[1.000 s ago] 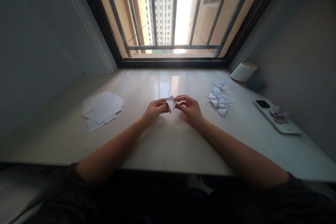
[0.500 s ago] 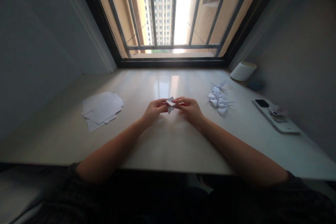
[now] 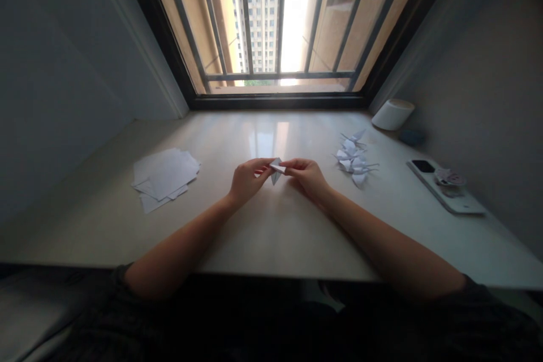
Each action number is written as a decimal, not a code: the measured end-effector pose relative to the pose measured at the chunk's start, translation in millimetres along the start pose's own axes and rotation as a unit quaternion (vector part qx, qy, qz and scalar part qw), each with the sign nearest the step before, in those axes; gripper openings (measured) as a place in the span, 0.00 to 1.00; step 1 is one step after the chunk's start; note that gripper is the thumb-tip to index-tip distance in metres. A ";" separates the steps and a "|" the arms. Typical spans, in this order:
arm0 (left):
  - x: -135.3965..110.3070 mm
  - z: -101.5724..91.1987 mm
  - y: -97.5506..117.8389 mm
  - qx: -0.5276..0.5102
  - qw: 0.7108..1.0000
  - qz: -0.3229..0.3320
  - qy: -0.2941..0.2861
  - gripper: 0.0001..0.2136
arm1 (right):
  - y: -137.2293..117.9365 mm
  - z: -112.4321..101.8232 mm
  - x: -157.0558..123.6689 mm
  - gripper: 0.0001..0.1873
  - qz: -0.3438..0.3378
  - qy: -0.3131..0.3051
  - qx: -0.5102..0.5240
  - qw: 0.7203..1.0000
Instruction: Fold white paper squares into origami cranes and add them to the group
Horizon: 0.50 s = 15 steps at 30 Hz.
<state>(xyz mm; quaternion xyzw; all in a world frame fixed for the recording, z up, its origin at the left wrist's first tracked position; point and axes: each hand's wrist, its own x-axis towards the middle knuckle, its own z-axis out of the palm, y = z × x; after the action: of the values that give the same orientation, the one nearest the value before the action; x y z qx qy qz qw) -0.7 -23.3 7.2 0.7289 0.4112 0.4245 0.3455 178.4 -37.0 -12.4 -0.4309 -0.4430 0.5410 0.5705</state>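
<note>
Between my hands, over the middle of the white tabletop (image 3: pixel 263 237), is a small folded white paper (image 3: pixel 276 169) with pointed corners. My left hand (image 3: pixel 250 178) pinches its left side between thumb and fingers. On the opposite side my right hand (image 3: pixel 309 176) grips the paper, also with thumb and fingertips. One point of the paper hangs down below the fingers. Several folded paper cranes (image 3: pixel 355 159) lie in a cluster to the right of my right hand. A loose stack of white paper sheets (image 3: pixel 167 176) rests to the left of my left hand.
A phone (image 3: pixel 445 188) with a round grip on its back lies at the right by the wall. Behind it stand a white cylindrical object (image 3: pixel 393 115) and a small dark item (image 3: pixel 412 137). The barred window (image 3: pixel 278 103) borders the table's far edge.
The folded paper has turned slightly and looks narrower, its lower point showing more plainly. My fingers have shifted a little on it. The cranes and the sheets have stayed put.
</note>
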 end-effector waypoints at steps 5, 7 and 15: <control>3.1 -2.3 -6.3 -0.039 0.999 -0.022 0.008 0.15 | -1.2 -0.3 -1.4 0.13 -0.011 -0.012 -0.014 1.000; 5.0 -2.0 -7.9 -0.096 0.994 -0.050 -0.002 0.16 | -2.7 0.3 -1.9 0.13 -0.015 -0.011 -0.022 1.000; 5.4 2.0 -7.0 -0.202 0.968 -0.143 -0.030 0.16 | -6.0 4.8 -3.6 0.20 -0.055 0.018 -0.030 0.998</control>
<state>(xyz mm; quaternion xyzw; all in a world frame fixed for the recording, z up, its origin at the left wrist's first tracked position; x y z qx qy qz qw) 0.6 -15.9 2.3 0.5900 0.4067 0.4225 0.5550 175.1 -40.8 -5.6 -0.4325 -0.4712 0.4875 0.5943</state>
